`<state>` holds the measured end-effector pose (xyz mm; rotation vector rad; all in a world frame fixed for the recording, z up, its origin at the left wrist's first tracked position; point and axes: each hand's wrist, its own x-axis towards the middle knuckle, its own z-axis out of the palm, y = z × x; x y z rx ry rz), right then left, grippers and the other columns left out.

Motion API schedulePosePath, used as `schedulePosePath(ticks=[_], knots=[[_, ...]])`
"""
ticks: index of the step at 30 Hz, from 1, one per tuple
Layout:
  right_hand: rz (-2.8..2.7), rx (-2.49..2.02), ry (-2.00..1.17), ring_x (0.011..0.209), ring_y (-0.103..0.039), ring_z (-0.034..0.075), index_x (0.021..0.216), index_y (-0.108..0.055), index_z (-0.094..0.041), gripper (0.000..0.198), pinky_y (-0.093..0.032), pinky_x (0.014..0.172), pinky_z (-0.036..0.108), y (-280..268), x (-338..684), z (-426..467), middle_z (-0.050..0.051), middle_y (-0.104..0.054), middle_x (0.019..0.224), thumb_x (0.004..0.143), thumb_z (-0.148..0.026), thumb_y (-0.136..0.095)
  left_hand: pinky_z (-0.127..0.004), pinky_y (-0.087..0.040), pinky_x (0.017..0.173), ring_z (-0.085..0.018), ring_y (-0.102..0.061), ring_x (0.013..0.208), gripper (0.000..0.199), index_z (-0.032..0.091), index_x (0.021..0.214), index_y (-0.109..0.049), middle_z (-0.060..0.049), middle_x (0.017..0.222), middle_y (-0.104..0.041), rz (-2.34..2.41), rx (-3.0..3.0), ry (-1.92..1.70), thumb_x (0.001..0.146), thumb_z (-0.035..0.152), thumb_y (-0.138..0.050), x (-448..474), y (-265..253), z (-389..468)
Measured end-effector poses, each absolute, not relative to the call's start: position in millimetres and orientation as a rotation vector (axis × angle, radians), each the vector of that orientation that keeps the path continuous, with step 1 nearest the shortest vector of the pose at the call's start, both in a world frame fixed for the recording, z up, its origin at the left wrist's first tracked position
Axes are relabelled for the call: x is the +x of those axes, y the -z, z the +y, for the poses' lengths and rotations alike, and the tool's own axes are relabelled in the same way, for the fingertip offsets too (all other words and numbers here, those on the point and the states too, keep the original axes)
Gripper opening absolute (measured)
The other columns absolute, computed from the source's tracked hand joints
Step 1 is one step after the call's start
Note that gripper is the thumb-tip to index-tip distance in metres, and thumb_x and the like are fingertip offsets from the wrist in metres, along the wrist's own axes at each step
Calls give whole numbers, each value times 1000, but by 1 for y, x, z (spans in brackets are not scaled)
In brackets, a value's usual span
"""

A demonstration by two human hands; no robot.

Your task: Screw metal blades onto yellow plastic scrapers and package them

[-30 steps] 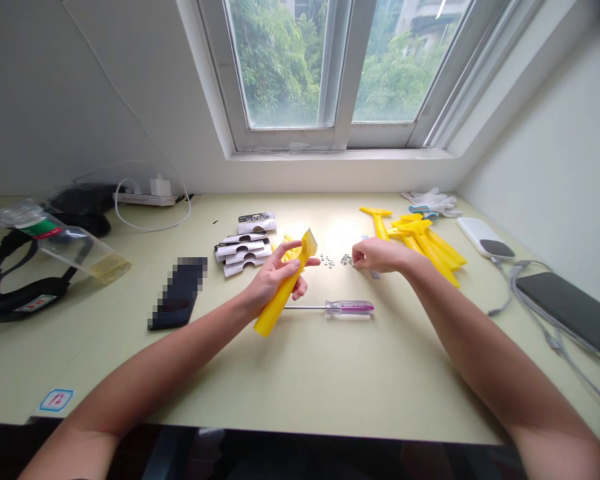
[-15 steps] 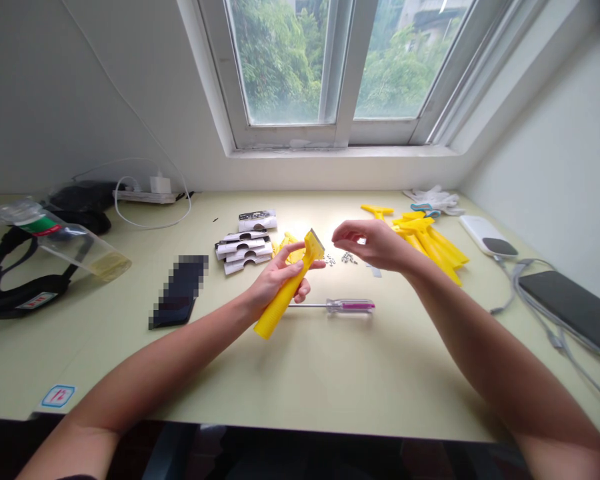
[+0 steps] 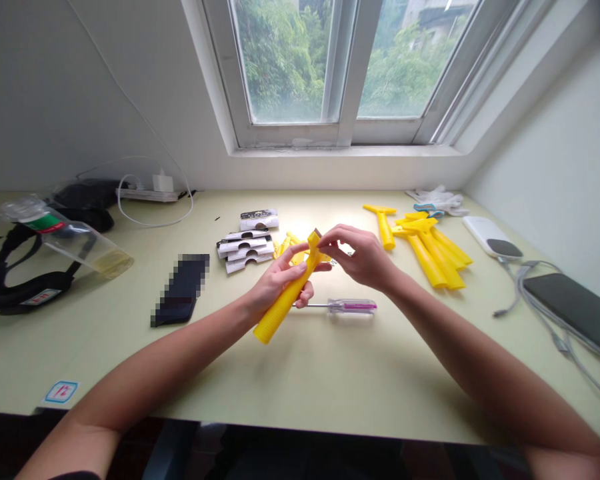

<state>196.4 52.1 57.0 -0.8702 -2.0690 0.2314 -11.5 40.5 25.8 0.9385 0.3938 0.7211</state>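
Note:
My left hand (image 3: 281, 277) is wrapped round a yellow scraper (image 3: 283, 303), its ribbed handle slanting down towards me and its head with a metal blade pointing up and away. At that head, the fingertips of my right hand (image 3: 355, 250) are pinched together; anything between them is too small to make out. Behind the hands lie small yellow parts (image 3: 283, 245), partly covered by my left fingers. A screwdriver (image 3: 353, 306) with a clear and purple handle rests on the table just beyond the scraper, its shaft running behind my left hand.
White and black cardboard sleeves (image 3: 249, 250) are stacked left of centre. Several yellow scraper handles (image 3: 433, 253) lie at the right beside white gloves (image 3: 437, 200), a power bank (image 3: 493, 237) and a grey cable. On the left are a phone (image 3: 180, 293), a plastic bottle (image 3: 75, 240) and a black strap.
My right hand has moved left and down from above the small metal pieces to the scraper's head. My left hand still holds the scraper in nearly the same place.

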Motion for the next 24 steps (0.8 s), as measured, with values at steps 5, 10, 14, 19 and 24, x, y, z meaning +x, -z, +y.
schedulePosePath(ticks=[5, 10, 14, 19, 24], knots=[[-2025, -848, -320, 70, -56, 10, 86, -64, -19, 3, -46, 66, 25, -52, 196, 55, 1, -64, 80, 87, -17, -62, -17, -39, 44, -5, -55, 48, 42, 29, 127, -40, -14, 119, -64, 434, 938, -709, 91, 30, -60, -10, -32, 37], [-2014, -870, -331, 69, -54, 10, 83, -65, -18, 4, -46, 67, 26, -50, 197, 57, 1, -62, 78, 85, -21, -66, -16, -38, 42, -5, -55, 49, 40, 30, 125, -43, -13, 117, -64, 406, 938, -709, 90, 32, -62, -11, -29, 39], [-2028, -873, -301, 68, -53, 11, 82, -65, -18, 6, -45, 69, 28, -51, 197, 56, 1, -61, 77, 87, -22, -64, -16, -39, 42, -5, -56, 49, 35, 31, 123, -44, -12, 119, -63, 384, 950, -707, 92, 32, -59, -11, -25, 40], [-1985, -922, -285, 78, -55, 14, 87, -61, -19, 8, -46, 72, 30, -54, 197, 53, 4, -61, 87, 85, -25, -65, -16, -39, 42, -6, -57, 50, 34, 32, 122, -45, -11, 118, -64, 356, 945, -675, 91, 32, -60, -12, -25, 39], [-1900, -909, -585, 91, -60, 16, 101, -54, -21, 20, -49, 84, 34, -52, 197, 53, 3, -62, 98, 86, -30, -65, -14, -40, 41, -7, -59, 54, 37, 32, 124, -43, -12, 116, -63, 341, 943, -679, 92, 31, -60, -12, -24, 38]])
